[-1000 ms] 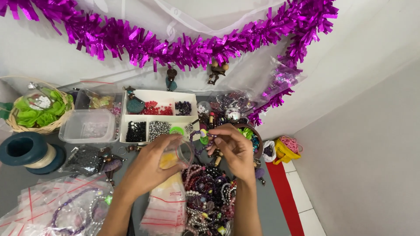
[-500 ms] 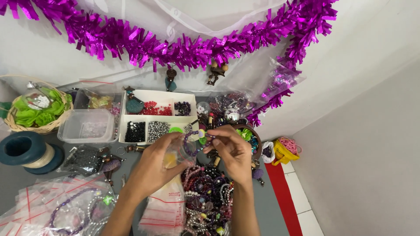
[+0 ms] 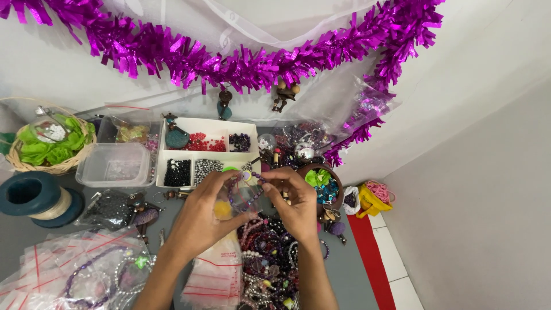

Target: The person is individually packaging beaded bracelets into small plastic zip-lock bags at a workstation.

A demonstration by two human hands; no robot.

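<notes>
Two hands meet over the table, and between them hangs a purple bead bracelet (image 3: 244, 186). Far out past my left hand sits a dark blue spool (image 3: 31, 198), with a basket of green leaves (image 3: 49, 143) above it and a clear lidded tub (image 3: 115, 165) closer in. Below that hand, zip bags (image 3: 74, 270) lie spread in a heap. My left hand (image 3: 204, 215) is curled shut, thumb and fingers pinching one side of the bracelet together with a small clear bag (image 3: 232, 202) that shows something yellow inside. Just beyond my knuckles stands the white compartment tray (image 3: 209, 127) of red, black and silver beads. My right hand (image 3: 295, 204) closes its fingertips on the bracelet's other side, so the strand loops between both hands. Under my right wrist lies a pile of beaded bracelets (image 3: 270, 258). Further right, a brown bowl (image 3: 336, 189) holds green and blue bits, then a yellow bag (image 3: 373, 201). Purple tinsel (image 3: 241, 60) drapes overhead.
</notes>
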